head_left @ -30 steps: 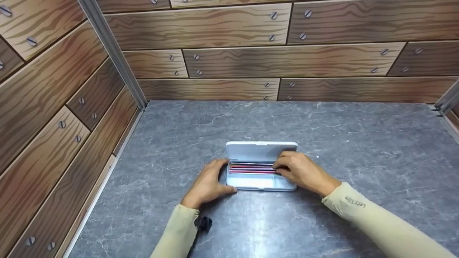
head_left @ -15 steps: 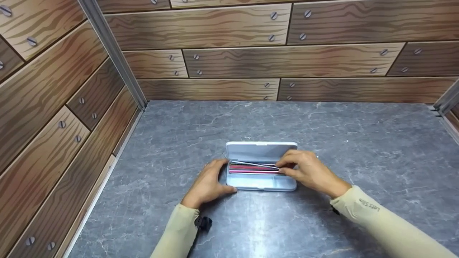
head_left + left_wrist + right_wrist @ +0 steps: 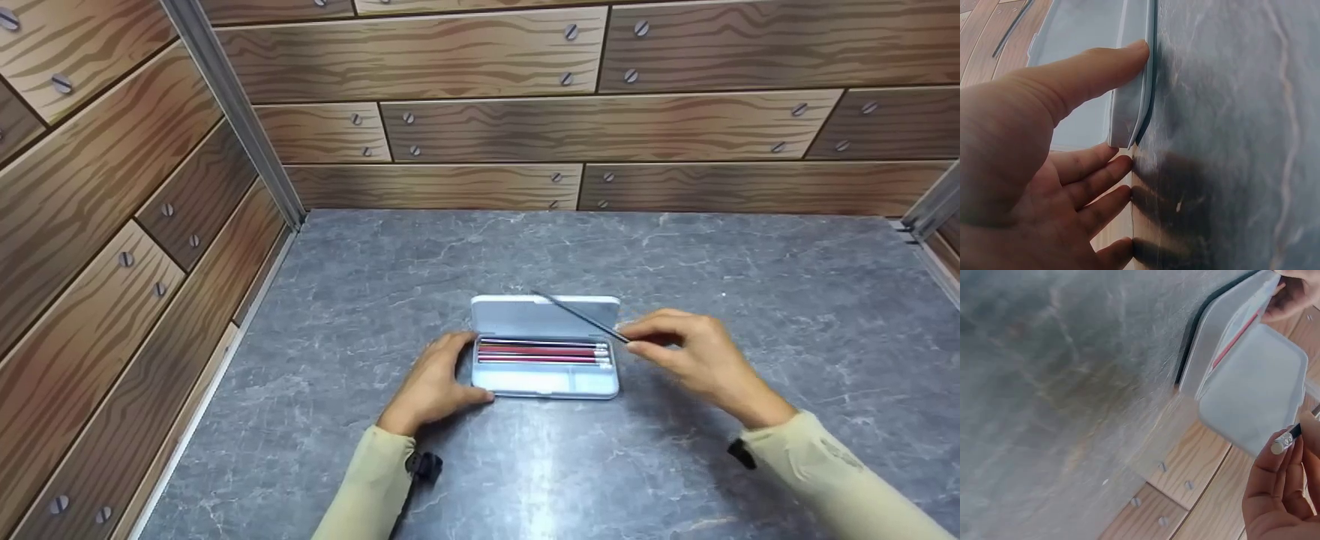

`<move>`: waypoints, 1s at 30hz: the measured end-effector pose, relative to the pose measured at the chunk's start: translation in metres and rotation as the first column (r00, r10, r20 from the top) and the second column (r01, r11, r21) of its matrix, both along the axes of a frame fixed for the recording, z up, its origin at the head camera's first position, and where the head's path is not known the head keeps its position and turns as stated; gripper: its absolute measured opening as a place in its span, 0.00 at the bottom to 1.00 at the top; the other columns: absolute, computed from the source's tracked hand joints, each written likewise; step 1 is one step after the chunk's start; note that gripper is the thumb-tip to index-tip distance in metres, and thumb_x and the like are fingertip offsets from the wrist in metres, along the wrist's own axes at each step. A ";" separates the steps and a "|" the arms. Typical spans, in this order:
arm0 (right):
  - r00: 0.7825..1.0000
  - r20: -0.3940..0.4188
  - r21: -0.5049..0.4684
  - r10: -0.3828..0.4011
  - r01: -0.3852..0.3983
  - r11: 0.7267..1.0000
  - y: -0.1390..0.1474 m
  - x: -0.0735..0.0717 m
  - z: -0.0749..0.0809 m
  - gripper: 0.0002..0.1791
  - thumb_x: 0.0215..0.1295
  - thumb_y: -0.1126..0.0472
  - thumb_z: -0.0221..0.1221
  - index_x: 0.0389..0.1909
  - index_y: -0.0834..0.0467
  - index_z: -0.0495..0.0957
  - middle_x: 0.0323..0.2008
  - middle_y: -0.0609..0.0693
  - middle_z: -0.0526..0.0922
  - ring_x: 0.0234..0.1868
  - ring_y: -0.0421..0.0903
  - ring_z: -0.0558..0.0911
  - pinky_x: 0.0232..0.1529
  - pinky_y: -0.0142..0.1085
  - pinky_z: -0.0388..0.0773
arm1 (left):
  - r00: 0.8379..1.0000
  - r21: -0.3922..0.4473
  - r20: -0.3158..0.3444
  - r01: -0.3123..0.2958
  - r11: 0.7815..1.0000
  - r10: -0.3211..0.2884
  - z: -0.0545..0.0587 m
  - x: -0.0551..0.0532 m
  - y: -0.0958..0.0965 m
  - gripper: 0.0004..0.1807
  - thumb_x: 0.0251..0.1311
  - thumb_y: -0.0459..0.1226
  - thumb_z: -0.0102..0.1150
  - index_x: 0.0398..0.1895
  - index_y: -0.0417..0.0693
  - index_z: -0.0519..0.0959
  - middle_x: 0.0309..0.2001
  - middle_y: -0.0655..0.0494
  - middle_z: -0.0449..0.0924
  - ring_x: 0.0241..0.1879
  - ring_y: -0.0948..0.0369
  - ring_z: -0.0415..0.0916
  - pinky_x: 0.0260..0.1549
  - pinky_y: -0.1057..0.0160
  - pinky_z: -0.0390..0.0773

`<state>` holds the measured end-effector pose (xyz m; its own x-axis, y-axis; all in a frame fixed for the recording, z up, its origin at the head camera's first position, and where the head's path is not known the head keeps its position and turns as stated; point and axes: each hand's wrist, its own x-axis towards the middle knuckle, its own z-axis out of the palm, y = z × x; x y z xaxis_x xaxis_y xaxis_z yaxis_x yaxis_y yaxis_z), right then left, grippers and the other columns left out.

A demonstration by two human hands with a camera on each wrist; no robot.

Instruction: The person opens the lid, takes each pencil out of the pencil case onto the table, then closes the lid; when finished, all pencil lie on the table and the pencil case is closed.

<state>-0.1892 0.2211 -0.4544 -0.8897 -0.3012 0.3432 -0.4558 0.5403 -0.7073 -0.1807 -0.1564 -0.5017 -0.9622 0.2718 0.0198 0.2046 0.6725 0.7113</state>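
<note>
A pale blue pencil case (image 3: 525,381) lies on the table with its lid (image 3: 517,315) raised at the back. Inside, a row of red and dark pencils (image 3: 536,351) lies along the rear part, eraser ends to the right. My left hand (image 3: 431,386) holds the case's left end, thumb on the front edge and fingers at the end and back corner. My right hand (image 3: 697,360) pinches a dark pencil (image 3: 577,313) near its eraser end, to the right of the lid. That pencil slants up and leftward across the lid; its pale eraser (image 3: 1278,447) shows in the right wrist view.
The case stands on a grey marbled table (image 3: 375,270). Wood-patterned panels (image 3: 480,135) wall the back and left, with a metal post (image 3: 240,112) at the left corner. A tiny white speck (image 3: 724,294) lies to the right. A black device (image 3: 425,466) sits on the left wrist.
My right hand has lifted the dark pencil out of the case and drawn it right and up, exposing the eraser ends of the others. The left hand has stayed in place.
</note>
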 end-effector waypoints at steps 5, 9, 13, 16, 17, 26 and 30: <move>0.987 0.063 -0.053 -0.148 0.151 0.987 0.018 0.010 -0.001 0.10 0.67 0.66 0.77 0.48 0.57 0.95 0.49 0.58 0.95 0.41 0.25 0.85 0.40 0.18 0.84 | 1.000 0.003 0.015 -0.008 1.000 0.008 0.000 0.001 0.000 0.52 0.52 0.40 0.88 0.80 0.37 0.72 0.77 0.38 0.76 0.80 0.39 0.71 0.85 0.38 0.68; 0.961 0.088 -0.058 -0.263 0.268 0.962 0.028 0.020 -0.006 0.11 0.68 0.66 0.77 0.50 0.61 0.94 0.47 0.61 0.95 0.38 0.23 0.85 0.39 0.17 0.84 | 1.000 0.010 0.018 -0.006 1.000 0.006 0.001 0.002 0.000 0.52 0.52 0.40 0.87 0.80 0.37 0.72 0.77 0.38 0.76 0.80 0.39 0.71 0.86 0.37 0.66; 0.920 0.162 -0.013 -0.357 0.363 0.932 0.035 0.031 -0.011 0.14 0.69 0.64 0.76 0.53 0.62 0.93 0.49 0.64 0.95 0.36 0.23 0.84 0.37 0.19 0.84 | 1.000 0.019 -0.013 0.003 1.000 -0.003 -0.002 0.001 -0.001 0.51 0.52 0.40 0.87 0.79 0.37 0.73 0.75 0.38 0.78 0.78 0.38 0.73 0.84 0.37 0.68; 0.877 0.223 0.056 -0.425 0.424 0.904 0.037 0.039 -0.015 0.16 0.70 0.62 0.76 0.55 0.62 0.92 0.50 0.64 0.95 0.33 0.24 0.82 0.34 0.21 0.83 | 1.000 0.025 -0.023 0.006 1.000 -0.006 -0.001 0.001 -0.001 0.51 0.52 0.41 0.88 0.79 0.37 0.73 0.74 0.37 0.78 0.77 0.38 0.73 0.82 0.36 0.70; 0.863 0.237 0.084 -0.446 0.439 0.895 0.038 0.041 -0.017 0.17 0.70 0.61 0.76 0.55 0.62 0.92 0.50 0.64 0.95 0.32 0.24 0.82 0.33 0.21 0.82 | 0.999 0.014 -0.040 0.009 1.000 -0.009 -0.004 0.000 -0.001 0.51 0.52 0.42 0.88 0.79 0.38 0.73 0.73 0.38 0.79 0.76 0.38 0.74 0.81 0.37 0.72; 0.809 0.251 0.249 -0.532 0.477 0.843 0.036 0.048 -0.030 0.16 0.68 0.56 0.77 0.51 0.60 0.94 0.43 0.57 0.97 0.39 0.40 0.88 0.39 0.32 0.79 | 1.000 0.015 -0.016 0.004 1.000 -0.004 -0.003 -0.001 0.000 0.50 0.53 0.40 0.88 0.79 0.37 0.73 0.74 0.38 0.78 0.77 0.38 0.73 0.83 0.37 0.70; 0.826 0.233 0.285 -0.514 0.447 0.848 0.031 0.049 -0.033 0.15 0.65 0.57 0.77 0.49 0.60 0.95 0.42 0.57 0.97 0.45 0.52 0.92 0.44 0.42 0.83 | 1.000 0.020 0.014 -0.003 1.000 0.003 0.001 0.001 0.001 0.52 0.52 0.38 0.87 0.80 0.36 0.72 0.75 0.37 0.77 0.78 0.37 0.72 0.84 0.36 0.68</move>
<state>-0.1406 0.2517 -0.4877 -0.9873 0.1570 0.0261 0.1088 0.7853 -0.6095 -0.1797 -0.1550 -0.5009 -0.9631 0.2689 0.0118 0.1929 0.6590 0.7270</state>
